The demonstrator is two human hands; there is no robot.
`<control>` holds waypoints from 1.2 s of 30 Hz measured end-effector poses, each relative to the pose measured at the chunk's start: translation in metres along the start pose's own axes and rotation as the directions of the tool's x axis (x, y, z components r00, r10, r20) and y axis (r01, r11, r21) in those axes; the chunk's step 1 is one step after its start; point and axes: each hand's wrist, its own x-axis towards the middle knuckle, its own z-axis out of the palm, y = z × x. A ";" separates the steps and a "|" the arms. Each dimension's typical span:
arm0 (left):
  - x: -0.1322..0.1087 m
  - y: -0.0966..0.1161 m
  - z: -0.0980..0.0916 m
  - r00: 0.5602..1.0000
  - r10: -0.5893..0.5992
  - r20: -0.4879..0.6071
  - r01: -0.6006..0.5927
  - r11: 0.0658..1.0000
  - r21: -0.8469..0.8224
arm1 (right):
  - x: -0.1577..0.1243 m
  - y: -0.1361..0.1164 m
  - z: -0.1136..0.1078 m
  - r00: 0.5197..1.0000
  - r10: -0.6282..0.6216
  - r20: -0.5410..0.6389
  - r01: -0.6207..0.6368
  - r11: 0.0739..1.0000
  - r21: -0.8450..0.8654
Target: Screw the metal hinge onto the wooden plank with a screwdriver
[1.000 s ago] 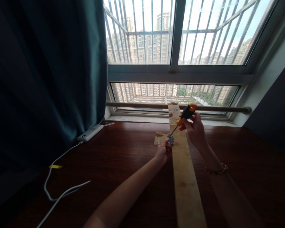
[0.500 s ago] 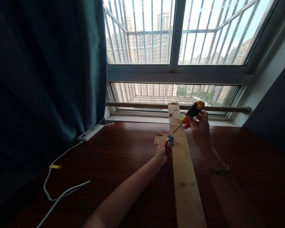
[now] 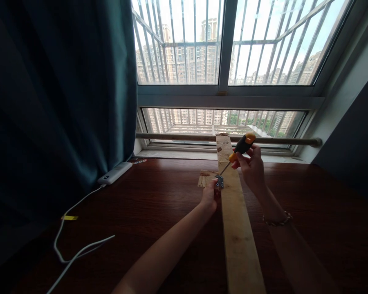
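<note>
Saw the metal hinge (image 3: 221,182) at the seam of a small wooden block (image 3: 204,182), to its nine o'clock, and a long plank (image 3: 241,237), stretched from twelve to five; clamped the left hand (image 3: 209,198) on the hinge's near edge; closed the right hand (image 3: 253,169) around the screwdriver (image 3: 243,145), handle toward one o'clock, tip at the hinge; could not tell contact; noticed a white device (image 3: 115,173) at nine o'clock on the tabletop (image 3: 159,188).
</note>
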 end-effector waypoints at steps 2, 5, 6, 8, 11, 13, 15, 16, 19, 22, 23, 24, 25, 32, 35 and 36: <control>-0.003 0.000 0.004 0.999 0.018 -0.039 -0.017 1.000 0.010 | -0.001 0.000 0.001 1.000 -0.007 0.011 0.007 1.000 0.000; -0.008 0.000 0.011 0.997 0.037 -0.060 -0.039 0.999 -0.020 | -0.001 0.002 0.003 0.999 -0.012 0.035 0.013 1.000 -0.002; -0.010 0.000 0.013 0.998 0.039 -0.057 -0.042 0.998 -0.045 | -0.001 0.002 0.004 0.999 -0.013 0.042 0.013 1.000 -0.007; -0.013 0.000 0.018 0.998 0.035 -0.049 -0.040 0.995 -0.095 | -0.001 0.004 0.005 0.999 -0.012 0.051 0.014 1.000 -0.025; -0.015 0.000 0.021 0.997 0.044 -0.061 -0.053 0.989 -0.138 | -0.002 0.001 0.005 0.997 -0.011 0.070 0.015 0.998 -0.054; -0.014 -0.002 0.021 0.996 0.064 -0.065 -0.073 0.987 -0.141 | -0.005 -0.007 0.003 0.997 -0.035 0.065 0.038 0.998 -0.053; -0.011 -0.004 0.019 0.995 0.080 -0.066 -0.088 0.987 -0.136 | -0.008 -0.019 0.000 0.996 -0.085 0.019 0.086 0.995 -0.049; -0.009 -0.005 0.018 0.994 0.085 -0.065 -0.093 0.986 -0.135 | -0.009 -0.024 -0.002 0.993 -0.114 -0.017 0.113 0.992 -0.051; -0.007 -0.007 0.015 0.995 0.097 -0.036 -0.101 0.985 -0.137 | -0.011 -0.030 -0.005 0.988 -0.140 -0.060 0.134 0.986 -0.096; -0.009 -0.008 0.015 0.994 0.106 -0.011 -0.106 0.984 -0.141 | -0.011 -0.022 -0.002 0.996 -0.070 0.053 0.078 0.982 -0.173; -0.009 -0.007 0.015 0.994 0.104 -0.019 -0.105 0.984 -0.144 | -0.011 -0.018 0.000 0.995 -0.049 0.083 0.064 0.980 -0.186; -0.010 -0.007 0.015 0.994 0.102 -0.029 -0.105 0.983 -0.148 | -0.011 -0.016 0.001 0.995 -0.041 0.092 0.058 0.981 -0.186; -0.010 -0.007 0.015 0.994 0.099 -0.039 -0.103 0.983 -0.151 | -0.011 -0.016 0.003 0.996 -0.046 0.080 0.060 0.983 -0.176; -0.012 -0.005 0.017 0.996 0.084 -0.003 -0.083 0.979 -0.185 | -0.017 -0.019 0.007 0.990 -0.067 0.121 0.090 0.977 -0.192; -0.013 -0.005 0.018 0.996 0.084 0.002 -0.082 0.976 -0.201 | -0.018 -0.016 0.008 0.990 -0.072 0.118 0.092 0.980 -0.178; -0.014 -0.004 0.018 0.996 0.089 0.002 -0.086 0.976 -0.201 | -0.018 -0.016 0.008 0.992 -0.082 0.093 0.096 0.983 -0.157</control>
